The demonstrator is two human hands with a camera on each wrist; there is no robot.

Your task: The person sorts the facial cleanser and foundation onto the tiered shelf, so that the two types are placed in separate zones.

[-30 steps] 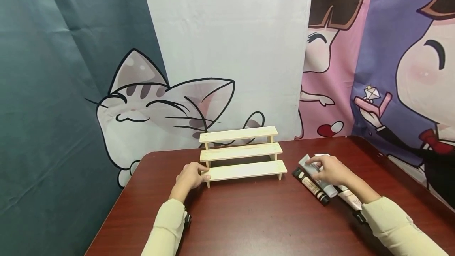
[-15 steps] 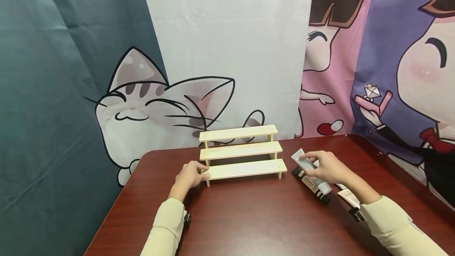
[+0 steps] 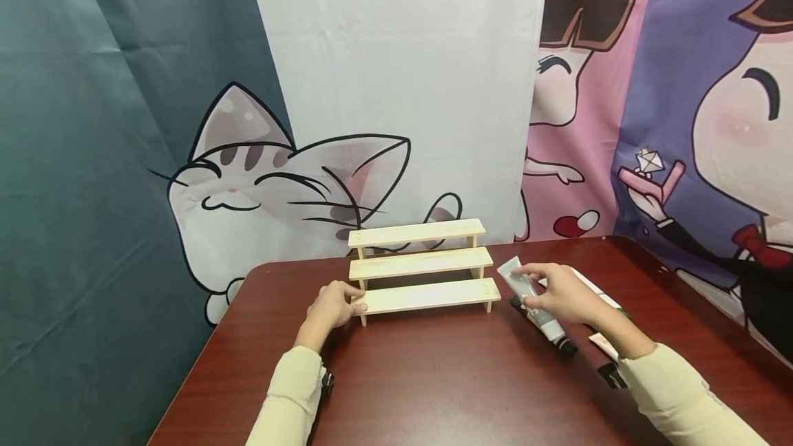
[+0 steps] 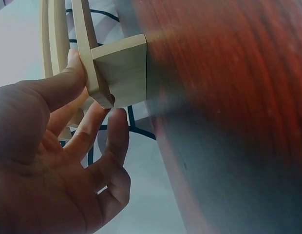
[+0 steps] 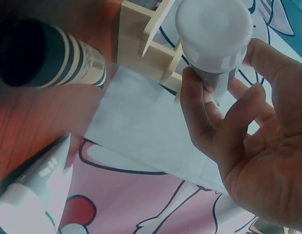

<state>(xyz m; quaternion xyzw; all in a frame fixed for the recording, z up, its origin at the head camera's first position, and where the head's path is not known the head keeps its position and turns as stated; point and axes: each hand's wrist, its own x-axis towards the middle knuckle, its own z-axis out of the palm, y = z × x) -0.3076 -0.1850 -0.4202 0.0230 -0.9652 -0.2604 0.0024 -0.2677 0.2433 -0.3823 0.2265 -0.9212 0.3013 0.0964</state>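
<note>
Our right hand [image 3: 560, 292] pinches a grey squeeze tube [image 3: 523, 285] above a black-and-cream tube [image 5: 56, 58], beside the pale wooden three-step rack [image 3: 421, 265] which our left hand [image 3: 331, 303] grips. Pinched too weakly, the grey one may fall.

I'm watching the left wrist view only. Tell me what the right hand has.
Observer: The right hand is pinching a grey tube between thumb and fingers.
Operator: Give me its direction.
Observer: In the head view, its flat end points up and to the left.
Operator: Name whatever lies closest to it.
Observer: A black-and-cream tube on the table; from the head camera, the grey tube covers much of it.
</note>
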